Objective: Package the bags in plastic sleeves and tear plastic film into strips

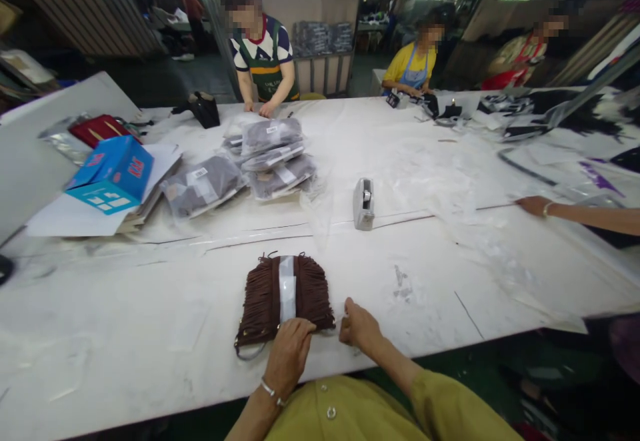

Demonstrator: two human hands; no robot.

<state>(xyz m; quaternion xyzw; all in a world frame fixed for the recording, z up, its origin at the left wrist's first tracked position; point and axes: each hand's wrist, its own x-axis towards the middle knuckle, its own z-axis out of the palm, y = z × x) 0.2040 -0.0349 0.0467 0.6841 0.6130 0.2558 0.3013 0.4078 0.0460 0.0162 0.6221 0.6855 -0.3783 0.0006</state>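
Note:
A dark brown fringed bag [313, 287] lies flat on the white table in front of me, with a pale wrapped band [287, 291] running down its middle. My left hand [290, 354] has its fingers closed at the bag's near edge, by the lower end of the band. A thin loop hangs out at the bag's near left corner. Just right of the bag, and apart from it, my right hand [360, 327] is closed in a pinch; whatever it may hold is too small to make out. Beyond the bag stands a grey tape dispenser [364, 207].
Bagged grey packages [273, 154] are piled at the back left, near a blue box [113, 171] on cardboard sheets. Clear plastic sheets [430, 174] spread over the right side. A co-worker's hand [533, 205] reaches in from the right; other people stand across the table.

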